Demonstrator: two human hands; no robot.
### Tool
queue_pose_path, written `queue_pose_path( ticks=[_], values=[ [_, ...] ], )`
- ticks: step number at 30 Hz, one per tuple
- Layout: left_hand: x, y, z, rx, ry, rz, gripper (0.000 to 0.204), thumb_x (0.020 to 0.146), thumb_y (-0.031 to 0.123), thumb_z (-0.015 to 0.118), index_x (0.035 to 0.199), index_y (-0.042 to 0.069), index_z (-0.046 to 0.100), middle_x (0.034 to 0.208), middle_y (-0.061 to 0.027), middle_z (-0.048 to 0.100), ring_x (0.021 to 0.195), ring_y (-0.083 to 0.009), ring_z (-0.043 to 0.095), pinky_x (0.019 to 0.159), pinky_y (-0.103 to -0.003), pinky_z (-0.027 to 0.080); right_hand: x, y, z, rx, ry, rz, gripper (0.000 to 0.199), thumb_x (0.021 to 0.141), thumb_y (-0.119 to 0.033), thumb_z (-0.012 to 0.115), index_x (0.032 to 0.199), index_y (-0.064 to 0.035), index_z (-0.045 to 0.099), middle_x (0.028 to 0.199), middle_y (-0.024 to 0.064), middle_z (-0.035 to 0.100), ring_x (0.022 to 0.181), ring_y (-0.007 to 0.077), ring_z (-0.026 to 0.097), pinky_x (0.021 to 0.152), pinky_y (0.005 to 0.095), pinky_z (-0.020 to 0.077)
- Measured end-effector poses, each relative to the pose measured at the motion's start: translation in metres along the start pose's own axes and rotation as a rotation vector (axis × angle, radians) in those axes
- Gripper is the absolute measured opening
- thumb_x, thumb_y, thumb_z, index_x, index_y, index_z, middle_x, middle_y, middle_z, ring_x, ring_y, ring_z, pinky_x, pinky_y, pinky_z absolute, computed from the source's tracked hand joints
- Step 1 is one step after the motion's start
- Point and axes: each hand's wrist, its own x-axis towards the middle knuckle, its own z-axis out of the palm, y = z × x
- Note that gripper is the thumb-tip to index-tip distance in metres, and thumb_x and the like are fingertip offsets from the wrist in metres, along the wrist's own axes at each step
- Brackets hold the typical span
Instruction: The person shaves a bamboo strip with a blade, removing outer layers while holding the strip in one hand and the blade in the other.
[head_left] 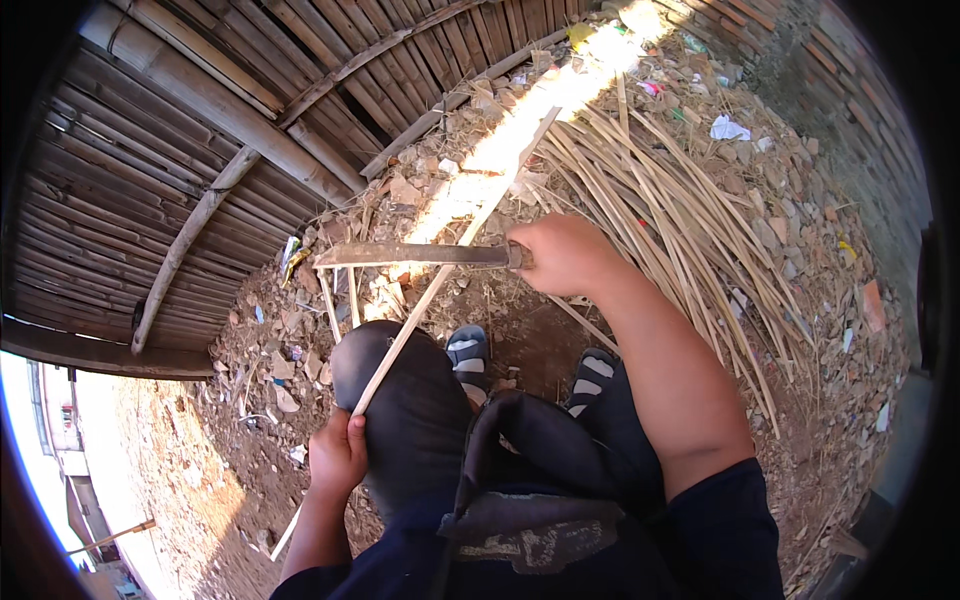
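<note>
A long, pale bamboo strip (487, 205) slants up and away from beside my left knee. My left hand (338, 450) is closed around its lower part, with the tail of the strip sticking out behind the wrist. In my right hand (560, 255) is the handle of a machete (415, 255), gripped in a closed fist. Its dark, worn blade points left and crosses the strip above my knee; whether the edge touches the strip I cannot tell.
Many cut bamboo strips (680, 230) lie heaped on the ground to the right. Rubble and litter (285, 370) cover the dirt around my sandalled feet. A bamboo slat wall (160, 190) rises at the left, and a brick wall (860, 130) stands at the far right.
</note>
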Motion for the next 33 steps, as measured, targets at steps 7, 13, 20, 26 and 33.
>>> queue_pose_path(
  ticks=[7,13,20,26,33],
  values=[
    [0.002,0.005,-0.003,0.074,0.013,0.002,0.036,0.106,0.035,0.058,0.085,0.006,0.054,0.063,-0.0226,0.061,0.061,-0.0486,0.064,0.054,-0.057,0.048,0.014,0.08,0.0,0.098,0.299,0.413,0.032,0.087,-0.03,0.077,0.11,-0.008,0.073,0.101,0.0197,0.074,0.1,0.0396,0.07,0.088,0.0491,0.0541],
    [0.003,0.007,-0.008,0.104,-0.006,0.037,0.036,0.106,0.035,0.059,0.084,0.007,0.053,0.061,-0.0219,0.06,0.059,-0.0479,0.064,0.053,-0.057,0.049,0.008,0.077,-0.01,0.599,0.432,0.38,0.033,0.091,-0.03,0.079,0.106,-0.0024,0.068,0.099,0.0144,0.076,0.076,0.0216,0.067,0.07,0.0368,0.0533],
    [0.0,0.018,-0.012,0.132,0.04,0.037,0.031,0.104,0.033,0.061,0.088,0.007,0.056,0.062,-0.0212,0.062,0.06,-0.0465,0.064,0.053,-0.056,0.049,0.005,0.04,-0.007,1.175,0.245,0.16,0.015,0.097,-0.017,0.073,0.104,-0.0064,0.065,0.106,0.0114,0.075,0.057,0.0058,0.049,0.056,0.0244,0.0433],
    [0.003,0.028,-0.014,0.207,0.031,0.008,0.027,0.101,0.032,0.066,0.091,0.008,0.059,0.067,-0.0191,0.066,0.061,-0.0449,0.066,0.055,-0.055,0.05,0.008,0.041,-0.002,1.231,0.097,0.069,0.018,0.096,-0.015,0.074,0.11,-0.0064,0.069,0.109,0.0072,0.07,0.062,0.0063,0.051,0.058,0.0238,0.0439],
    [-0.002,0.022,-0.029,0.004,-0.037,-0.018,0.027,0.096,0.028,0.074,0.102,0.004,0.06,0.075,-0.0167,0.071,0.067,-0.0374,0.071,0.061,-0.046,0.054,0.007,0.036,-0.004,1.407,0.2,0.08,0.02,0.093,-0.02,0.077,0.107,-0.0069,0.07,0.098,0.0041,0.068,0.06,0.0075,0.053,0.06,0.0283,0.0456]
  ],
)
